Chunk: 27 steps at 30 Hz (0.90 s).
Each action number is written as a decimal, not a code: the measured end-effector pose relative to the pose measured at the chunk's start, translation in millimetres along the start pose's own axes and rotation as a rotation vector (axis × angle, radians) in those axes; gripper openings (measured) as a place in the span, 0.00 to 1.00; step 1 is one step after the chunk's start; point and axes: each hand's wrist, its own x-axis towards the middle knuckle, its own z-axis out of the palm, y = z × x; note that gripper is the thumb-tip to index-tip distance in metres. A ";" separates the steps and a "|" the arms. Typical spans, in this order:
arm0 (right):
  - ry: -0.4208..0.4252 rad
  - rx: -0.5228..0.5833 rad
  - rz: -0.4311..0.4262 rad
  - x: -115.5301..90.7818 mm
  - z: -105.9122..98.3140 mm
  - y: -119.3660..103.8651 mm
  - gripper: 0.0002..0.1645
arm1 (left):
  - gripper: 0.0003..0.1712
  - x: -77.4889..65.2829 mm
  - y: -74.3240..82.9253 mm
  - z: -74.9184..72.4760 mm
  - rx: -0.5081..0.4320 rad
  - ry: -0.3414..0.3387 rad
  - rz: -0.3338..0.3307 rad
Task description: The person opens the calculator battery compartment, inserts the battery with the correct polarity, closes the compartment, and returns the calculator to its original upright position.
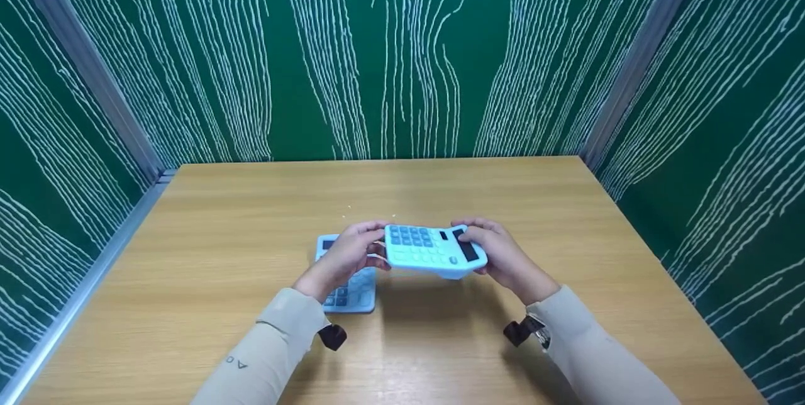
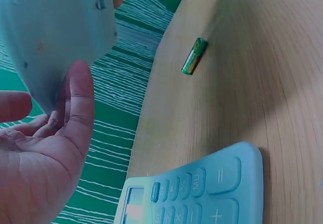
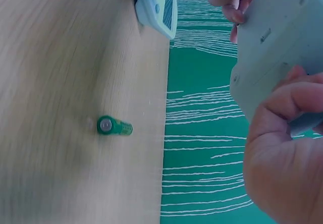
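A light-blue calculator [image 1: 418, 255] is held above the table, keys facing up, its display toward the right. My left hand [image 1: 351, 253] pinches its left end at the edge. At the display end, my right hand [image 1: 500, 254] grips it with the thumb on top and fingers underneath. Both wrist views show the calculator's plain back [image 2: 60, 32]. Below it, a green battery [image 2: 194, 56] lies on the wooden table, hidden in the head view. A second light-blue calculator [image 1: 360, 297] lies on the table under my left hand, which covers part of it.
The wooden table [image 1: 264, 204] meets green walls [image 1: 308, 122] with white streaks at its back and sides. Grey metal posts [image 1: 619, 97] stand at the back corners. A few tiny white specks dot the tabletop beyond my hands.
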 end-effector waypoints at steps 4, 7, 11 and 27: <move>-0.004 0.025 0.007 -1.0 -1.5 -0.4 0.27 | 0.27 -1.7 0.8 -0.4 0.073 0.021 0.046; -0.017 0.030 0.012 -0.9 -2.4 -0.4 0.27 | 0.29 -2.1 -0.4 -1.1 0.160 0.041 0.106; -0.047 0.040 0.005 -0.2 -2.6 0.2 0.27 | 0.33 -2.6 -3.9 -1.5 0.305 0.059 0.198; -0.129 0.086 0.047 3.3 3.6 12.7 0.24 | 0.27 -5.1 -11.0 8.0 0.611 0.055 0.444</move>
